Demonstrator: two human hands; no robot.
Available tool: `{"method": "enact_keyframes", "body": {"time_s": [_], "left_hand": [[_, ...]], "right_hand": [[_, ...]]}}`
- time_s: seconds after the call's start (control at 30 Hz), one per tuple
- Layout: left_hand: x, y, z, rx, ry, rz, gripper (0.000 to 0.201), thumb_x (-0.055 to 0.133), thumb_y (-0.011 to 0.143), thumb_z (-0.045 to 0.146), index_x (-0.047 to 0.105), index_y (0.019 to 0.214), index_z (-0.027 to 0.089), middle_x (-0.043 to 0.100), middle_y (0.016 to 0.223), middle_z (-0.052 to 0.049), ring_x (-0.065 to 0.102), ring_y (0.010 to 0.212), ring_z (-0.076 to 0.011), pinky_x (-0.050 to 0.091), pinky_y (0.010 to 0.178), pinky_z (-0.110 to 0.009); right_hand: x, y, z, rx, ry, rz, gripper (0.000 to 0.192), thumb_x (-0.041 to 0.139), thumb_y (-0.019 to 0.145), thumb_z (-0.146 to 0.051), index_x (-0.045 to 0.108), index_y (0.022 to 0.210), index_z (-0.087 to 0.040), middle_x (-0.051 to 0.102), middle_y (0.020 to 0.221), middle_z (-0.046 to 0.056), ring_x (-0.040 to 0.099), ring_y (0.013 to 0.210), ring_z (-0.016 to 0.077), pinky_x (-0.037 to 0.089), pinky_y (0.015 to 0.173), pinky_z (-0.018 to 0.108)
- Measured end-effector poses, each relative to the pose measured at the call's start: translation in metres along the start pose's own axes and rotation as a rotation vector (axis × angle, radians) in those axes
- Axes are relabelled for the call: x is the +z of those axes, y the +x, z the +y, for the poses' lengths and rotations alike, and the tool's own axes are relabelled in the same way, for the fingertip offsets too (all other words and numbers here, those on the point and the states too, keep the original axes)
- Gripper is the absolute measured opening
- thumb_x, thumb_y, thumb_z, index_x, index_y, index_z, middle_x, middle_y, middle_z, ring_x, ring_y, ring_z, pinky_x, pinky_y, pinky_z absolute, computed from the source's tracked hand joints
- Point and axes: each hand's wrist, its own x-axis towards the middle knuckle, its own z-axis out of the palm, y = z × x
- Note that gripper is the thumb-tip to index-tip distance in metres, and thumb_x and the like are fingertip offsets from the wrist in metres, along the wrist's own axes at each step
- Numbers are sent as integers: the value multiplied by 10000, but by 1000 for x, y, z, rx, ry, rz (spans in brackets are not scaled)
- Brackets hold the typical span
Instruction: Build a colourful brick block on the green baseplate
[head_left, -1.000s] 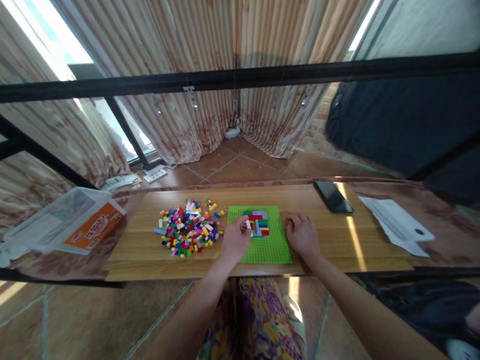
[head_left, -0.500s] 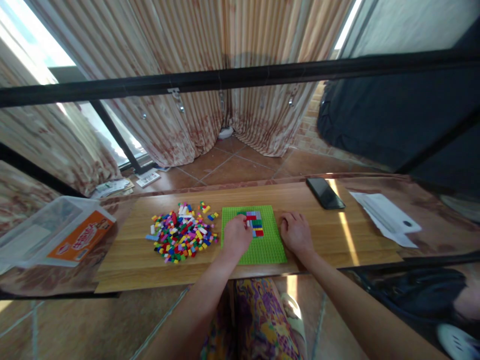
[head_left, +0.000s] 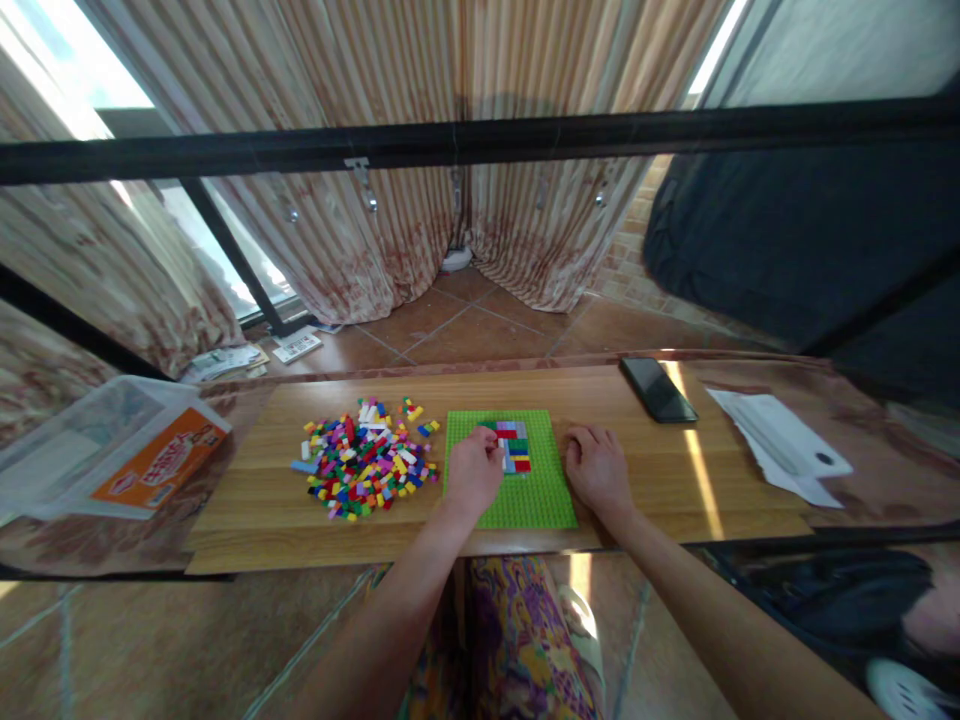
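On the wooden counter (head_left: 675, 480), centre: one green baseplate (head_left: 525, 500), lying flat, with a small block of assembled bricks (head_left: 516, 446) in red, grey, blue, green and yellow fixed to its far half. Left hand (head_left: 472, 472): resting on the left part of the baseplate, fingers curled, tips at the left edge of the assembled bricks; whether a piece is pinched between them cannot be told. Right hand (head_left: 596, 468): palm down on the counter, just beside the right edge of the baseplate, fingers loosely bent, holding nothing visible. Left of the baseplate, close by: a loose heap of small coloured bricks (head_left: 360, 460), mixed colours, spread flat. Far left, off the board: a clear plastic tub (head_left: 75, 440) with an orange label (head_left: 161, 462), tipped on its side. Right far corner: a dark phone (head_left: 657, 388), face up. Further right: white paper sheets (head_left: 780, 440), well apart from both hands
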Motion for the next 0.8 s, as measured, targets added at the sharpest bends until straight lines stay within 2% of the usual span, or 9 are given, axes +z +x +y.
{"method": "enact_keyframes", "body": {"time_s": [0.3, 0.57, 0.67, 0.8], "left_hand": [[3, -3, 4, 37, 95, 7, 153, 555, 838, 136, 698, 812, 184, 723, 833, -38, 637, 755, -149, 429, 718, -256], [-1, 4, 3, 35, 84, -74, 181, 559, 799, 108, 692, 691, 166, 704, 756, -34, 617, 713, -142, 416, 680, -249], [-1, 3, -2, 72, 22, -63, 176, 546, 815, 112, 680, 713, 163, 690, 749, -25, 608, 706, -134, 428, 683, -245], [2, -4, -11, 140, -94, -55, 107, 595, 786, 111, 673, 841, 159, 675, 811, -27, 613, 746, -139, 466, 723, -255]], "right_hand": [[1, -1, 2, -25, -14, -3, 176, 436, 852, -157, 604, 891, -194, 629, 930, 92, 517, 885, 236, 386, 826, 369], [0, -1, 3, -34, -61, -36, 205, 430, 868, -165, 616, 954, -174, 630, 954, 102, 515, 911, 242, 395, 833, 376], [1, -1, 2, -32, -73, -33, 210, 426, 876, -169, 620, 955, -166, 630, 952, 101, 511, 910, 237, 393, 831, 368], [2, -1, 3, -32, -83, -16, 203, 432, 872, -167, 626, 927, -169, 626, 933, 95, 509, 889, 230, 387, 812, 357]]}}
